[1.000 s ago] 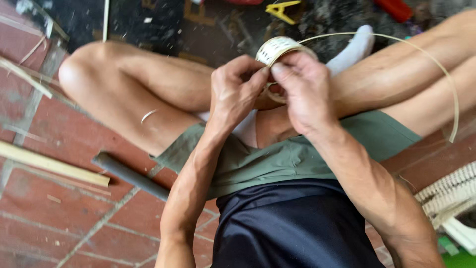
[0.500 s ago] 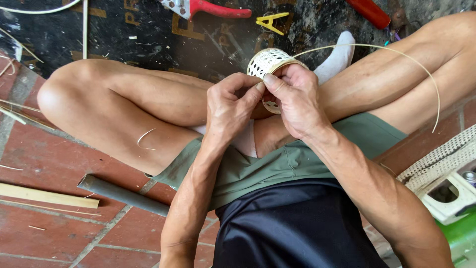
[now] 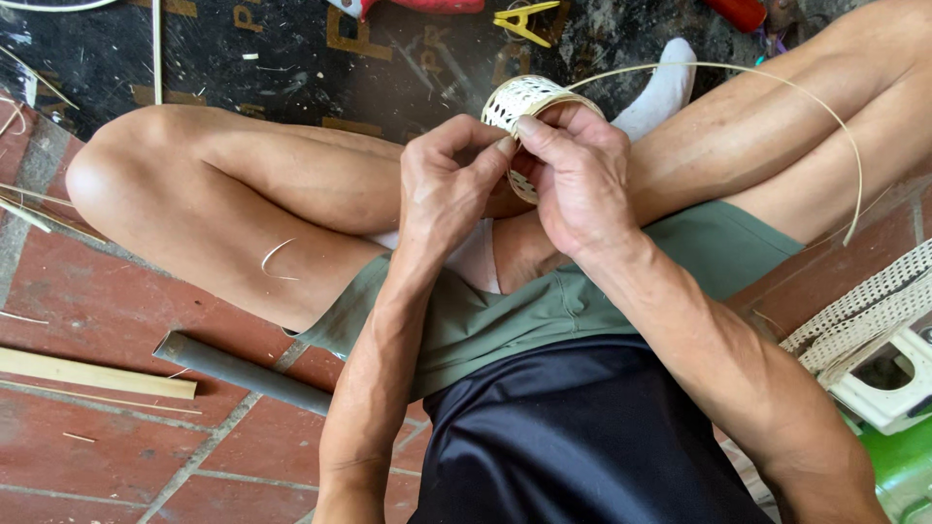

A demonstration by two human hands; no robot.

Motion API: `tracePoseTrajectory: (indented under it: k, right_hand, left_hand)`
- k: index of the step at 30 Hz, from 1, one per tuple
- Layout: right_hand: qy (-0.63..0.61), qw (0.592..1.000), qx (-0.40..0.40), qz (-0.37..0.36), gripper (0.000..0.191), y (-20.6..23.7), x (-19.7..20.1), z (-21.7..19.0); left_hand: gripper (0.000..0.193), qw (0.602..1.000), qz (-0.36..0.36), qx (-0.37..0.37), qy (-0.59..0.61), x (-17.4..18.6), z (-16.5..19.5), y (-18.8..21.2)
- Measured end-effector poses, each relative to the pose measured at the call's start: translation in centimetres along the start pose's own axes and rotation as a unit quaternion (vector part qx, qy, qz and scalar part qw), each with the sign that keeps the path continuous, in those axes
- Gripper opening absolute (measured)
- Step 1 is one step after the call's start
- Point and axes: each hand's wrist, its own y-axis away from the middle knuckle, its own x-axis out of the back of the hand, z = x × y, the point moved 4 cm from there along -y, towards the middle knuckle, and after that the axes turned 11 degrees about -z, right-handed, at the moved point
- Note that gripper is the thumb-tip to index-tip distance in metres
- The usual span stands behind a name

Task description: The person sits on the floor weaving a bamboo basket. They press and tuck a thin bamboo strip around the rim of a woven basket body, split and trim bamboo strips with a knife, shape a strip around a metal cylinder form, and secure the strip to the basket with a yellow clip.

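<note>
Pale cane, woven into a small open ring (image 3: 524, 102), sits between my two hands above my crossed legs. My left hand (image 3: 449, 184) pinches its near edge, fingers (image 3: 505, 146) closed on the weave, and my right hand (image 3: 581, 180) wraps the other side, thumb pressed on the rim, fingers curled shut around the band. From the ring a long thin strip (image 3: 777, 87) arcs out over my right leg and curves down toward the brick floor (image 3: 126, 320); it hangs loose, not yet worked in.

By my judgement the ring is well along: its wall already shows a tight lattice all the way round the part I can see, and what is left is that trailing strip to be threaded through and finished off. How much of the far side is woven I cannot tell, since my right hand covers it.

Around me, a dark pipe (image 3: 243, 372) lies on the bricks by my left thigh, with a flat wooden slat (image 3: 97, 374) just beyond it. A curled shaving (image 3: 275, 258) rests on my left leg. Woven mesh (image 3: 864, 311) drapes over a white stool (image 3: 888, 383) at my right. A yellow clamp (image 3: 524, 21) lies on the dark mat (image 3: 291, 68) ahead. Nothing blocks my hands; only the long strip could snag on my knee.
</note>
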Motion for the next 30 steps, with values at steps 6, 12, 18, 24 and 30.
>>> tracePoseTrajectory:
  k: [6,12,18,24,30]
  right_hand:
    - [0.013,1.000,0.012,0.018,0.018,-0.4,0.5,0.9]
    - [0.067,0.995,-0.069,-0.026,0.018,1.3,-2.1,-3.4]
    - [0.764,0.496,0.345,-0.228,0.015,-0.6,-5.2,-12.4]
    - [0.756,0.528,0.183,-0.341,0.012,-5.6,-3.3,-11.5]
    - [0.647,0.695,0.034,-0.310,0.014,-6.1,-0.6,-10.0]
  left_hand:
    - [0.011,1.000,-0.004,0.000,0.015,-0.2,0.0,0.0]
    - [0.011,0.998,-0.012,0.002,0.063,0.0,-0.1,-0.5]
    - [0.010,0.999,-0.023,0.022,0.037,0.5,-0.4,-0.9]
    - [0.010,0.998,-0.018,0.042,0.052,0.6,-1.0,-1.0]
    - [0.011,0.998,-0.015,0.040,0.050,0.7,-1.8,-0.8]
